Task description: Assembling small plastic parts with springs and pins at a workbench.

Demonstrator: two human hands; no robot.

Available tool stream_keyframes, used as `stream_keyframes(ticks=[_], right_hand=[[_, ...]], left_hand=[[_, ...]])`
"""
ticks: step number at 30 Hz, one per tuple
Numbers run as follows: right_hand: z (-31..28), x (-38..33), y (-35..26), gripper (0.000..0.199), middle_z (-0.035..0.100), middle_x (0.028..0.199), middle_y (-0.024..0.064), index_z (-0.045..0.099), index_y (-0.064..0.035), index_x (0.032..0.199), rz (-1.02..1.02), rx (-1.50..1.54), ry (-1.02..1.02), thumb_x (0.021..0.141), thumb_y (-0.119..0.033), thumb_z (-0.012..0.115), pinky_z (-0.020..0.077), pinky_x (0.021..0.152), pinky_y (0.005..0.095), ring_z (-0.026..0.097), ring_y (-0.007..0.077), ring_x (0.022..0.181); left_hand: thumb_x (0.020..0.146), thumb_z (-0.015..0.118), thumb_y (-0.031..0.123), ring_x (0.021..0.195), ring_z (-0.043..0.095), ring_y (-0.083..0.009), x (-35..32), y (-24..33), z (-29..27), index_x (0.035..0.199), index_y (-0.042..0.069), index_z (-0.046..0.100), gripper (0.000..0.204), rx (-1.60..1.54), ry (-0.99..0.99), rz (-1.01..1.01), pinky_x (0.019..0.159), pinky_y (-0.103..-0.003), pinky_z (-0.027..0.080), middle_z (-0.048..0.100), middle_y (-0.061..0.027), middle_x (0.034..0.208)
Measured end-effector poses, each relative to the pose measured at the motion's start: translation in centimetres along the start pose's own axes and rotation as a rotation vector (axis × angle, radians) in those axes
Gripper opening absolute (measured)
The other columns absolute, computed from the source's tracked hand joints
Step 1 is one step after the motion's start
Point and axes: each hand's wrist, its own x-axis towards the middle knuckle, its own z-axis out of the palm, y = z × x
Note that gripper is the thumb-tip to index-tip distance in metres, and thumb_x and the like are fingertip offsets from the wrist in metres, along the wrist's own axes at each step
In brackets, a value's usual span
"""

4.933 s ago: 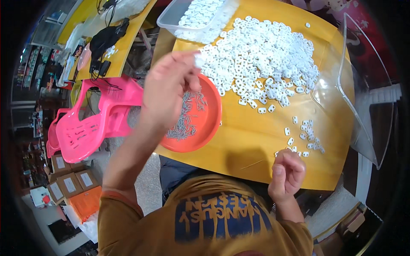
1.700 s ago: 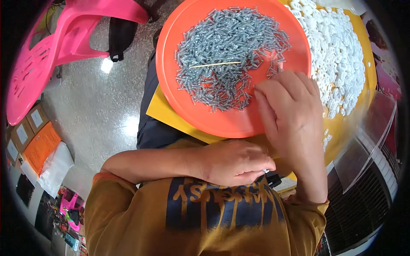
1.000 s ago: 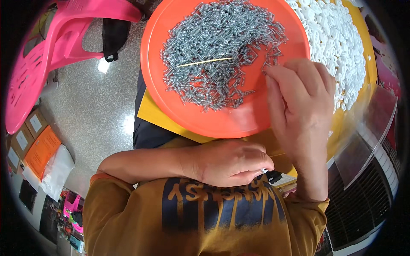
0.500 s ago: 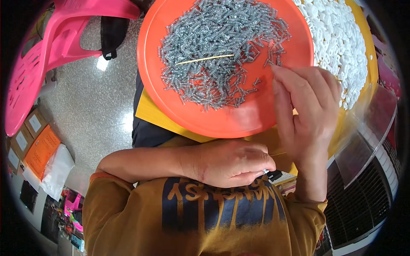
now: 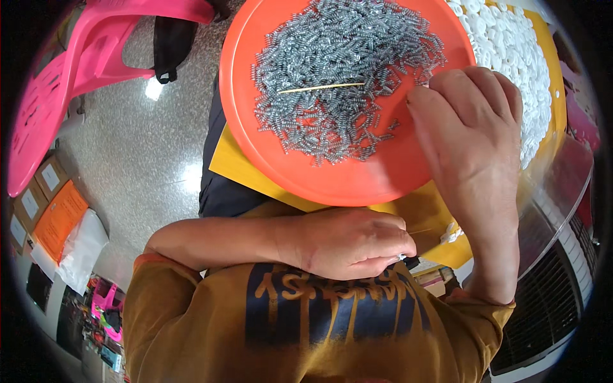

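Since the previous frame, the right hand (image 5: pixel 476 134) has shifted to the right, its wrist swinging outward, and a small group of white pieces (image 5: pixel 452 233) now shows on the worktop (image 5: pixel 233 165) beside the forearm. The basin (image 5: pixel 357 189) also sits slightly farther right in view; the left hand (image 5: pixel 354 246) has held its position.

Location: the metal springs (image 5: pixel 345 60) lie heaped in the basin, with a thin pale stick (image 5: pixel 319 87) across them. The right hand is poised at the basin's right side, beside the edge of the heap. Its index finger and thumb are drawn close together; whether they meet, or pinch a spring, cannot be told. The left-hand fingers are clamped on a small white piece (image 5: pixel 401 257), of which only the end protrudes, in front of the shirt.

Handling: each spring is probably very light, firm across its coils and compressible along its length. Smooth wire is likely to slip or roll, and neighbours may hook together. Grip one loose spring across mid-barrel with the fingertips; avoid end-to-end pressure, which could eject it.
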Motion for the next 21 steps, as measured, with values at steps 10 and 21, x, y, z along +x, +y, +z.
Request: stream_keyframes(ticks=[10,21], right_hand=[[0.3,1.8,0.8,0.019,0.049,0.074,0.0058,0.05,-0.0045,0.072,-0.15,0.01,-0.068,0.055,0.0,0.059,0.0403,0.069,0.0332,0.05,0.0233,0.075],[0.8,0.7,0.3,0.018,0.055,0.076,0.006,0.049,-0.0036,0.07,0.035,0.334,0.185,0.062,0.009,0.059,0.0428,0.06,0.0264,0.054,0.0189,0.065]], left_hand=[[0.073,0.05,0.003,0.069,0.051,-0.0262,-0.2,-0.1,0.2,0.089,0.003,0.049,0.016,-0.043,0.013,-0.001,0.059,-0.036,0.041,0.046,-0.0089,0.075],[0.077,0.051,0.002,0.07,0.053,-0.0243,-0.3,0.0,0.2,0.096,0.003,0.051,0.02,0.033,0.026,0.014,0.061,-0.033,0.042,0.051,-0.0087,0.077]])
